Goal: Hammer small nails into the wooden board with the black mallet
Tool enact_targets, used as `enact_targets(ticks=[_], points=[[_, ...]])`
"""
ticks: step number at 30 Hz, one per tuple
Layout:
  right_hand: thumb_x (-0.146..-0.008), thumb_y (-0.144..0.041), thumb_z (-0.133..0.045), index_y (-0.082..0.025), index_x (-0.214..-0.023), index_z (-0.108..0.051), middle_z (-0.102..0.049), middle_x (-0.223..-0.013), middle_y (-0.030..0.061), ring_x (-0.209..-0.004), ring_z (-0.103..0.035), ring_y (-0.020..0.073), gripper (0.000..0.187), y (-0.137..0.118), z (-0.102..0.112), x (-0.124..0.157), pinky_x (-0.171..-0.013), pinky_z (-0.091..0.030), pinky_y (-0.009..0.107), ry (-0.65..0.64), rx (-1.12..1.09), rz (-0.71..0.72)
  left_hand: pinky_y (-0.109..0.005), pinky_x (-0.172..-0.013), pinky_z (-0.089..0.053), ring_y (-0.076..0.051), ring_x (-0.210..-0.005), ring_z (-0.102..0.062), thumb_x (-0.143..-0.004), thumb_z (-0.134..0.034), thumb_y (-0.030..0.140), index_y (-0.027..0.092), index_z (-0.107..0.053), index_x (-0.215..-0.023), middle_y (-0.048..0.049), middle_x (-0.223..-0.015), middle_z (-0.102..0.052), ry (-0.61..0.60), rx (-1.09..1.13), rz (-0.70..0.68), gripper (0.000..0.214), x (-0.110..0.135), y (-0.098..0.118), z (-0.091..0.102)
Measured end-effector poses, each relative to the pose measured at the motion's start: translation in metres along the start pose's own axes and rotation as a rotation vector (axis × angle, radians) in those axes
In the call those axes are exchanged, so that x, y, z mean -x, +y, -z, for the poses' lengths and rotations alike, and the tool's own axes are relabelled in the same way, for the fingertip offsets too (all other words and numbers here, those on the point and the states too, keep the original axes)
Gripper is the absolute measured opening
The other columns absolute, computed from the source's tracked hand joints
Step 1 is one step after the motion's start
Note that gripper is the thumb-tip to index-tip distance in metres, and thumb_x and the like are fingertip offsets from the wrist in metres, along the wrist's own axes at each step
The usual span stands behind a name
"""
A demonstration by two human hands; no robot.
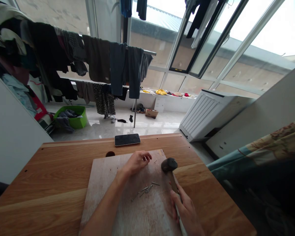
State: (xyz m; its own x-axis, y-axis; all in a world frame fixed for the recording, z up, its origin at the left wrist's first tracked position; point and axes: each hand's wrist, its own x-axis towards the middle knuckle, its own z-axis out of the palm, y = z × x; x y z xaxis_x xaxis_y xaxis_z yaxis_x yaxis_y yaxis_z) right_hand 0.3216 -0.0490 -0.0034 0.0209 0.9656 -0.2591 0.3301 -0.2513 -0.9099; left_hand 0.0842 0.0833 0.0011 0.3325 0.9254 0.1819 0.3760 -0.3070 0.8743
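Observation:
My right hand [185, 205] is wrapped round the handle of a hammer [169, 165], whose dark, heavy head is raised over the right edge of a worn wooden board [103, 186]. Above the far part of that board is my left hand [137, 161], fingers loosely curved and apart, with nothing visible in them. Just right of its fingertips a small nail [155, 161] shows at the board, apart from the hand. Several loose nails [147, 189] lie in a group on the board between my forearms.
The board rests on a wooden table [51, 177]. A phone [127, 140] lies at the table's far edge, with a dark round object [110, 153] beside the board. Beyond stand a laundry rack with hanging clothes [97, 59], a green basket [80, 122] and a white ribbed cabinet [199, 114].

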Motion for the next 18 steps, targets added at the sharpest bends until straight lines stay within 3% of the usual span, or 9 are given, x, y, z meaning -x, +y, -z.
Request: enact_targets(ticks=[7, 18], points=[[-0.089, -0.059, -0.055, -0.005, -0.146, -0.049, -0.047, -0.045, -0.0091, -0.036, -0.047, 0.0139, 0.078, -0.0010, -0.0009, -0.0015, -0.036, -0.038, 0.023, 0.032, -0.008, -0.004, -0.021, -0.067, -0.047, -0.012, -0.070, -0.060, -0.075, -0.061, 0.004, 0.016, -0.076, -0.082, -0.0019, -0.080, -0.073, 0.048, 0.041, -0.013, 0.020, 0.0007, -0.0025, -0.0019], [-0.092, -0.059, -0.051, -0.004, -0.145, -0.047, -0.046, -0.044, -0.0092, -0.037, -0.044, 0.0133, 0.077, -0.0005, -0.0016, -0.0027, -0.037, -0.037, 0.023, -0.003, -0.012, 0.019, -0.019, -0.064, -0.046, -0.010, -0.066, -0.059, -0.074, -0.061, 0.003, 0.015, -0.076, -0.088, -0.0007, -0.080, -0.071, -0.003, 0.058, 0.001, 0.024, 0.0036, -0.0066, -0.0027]])
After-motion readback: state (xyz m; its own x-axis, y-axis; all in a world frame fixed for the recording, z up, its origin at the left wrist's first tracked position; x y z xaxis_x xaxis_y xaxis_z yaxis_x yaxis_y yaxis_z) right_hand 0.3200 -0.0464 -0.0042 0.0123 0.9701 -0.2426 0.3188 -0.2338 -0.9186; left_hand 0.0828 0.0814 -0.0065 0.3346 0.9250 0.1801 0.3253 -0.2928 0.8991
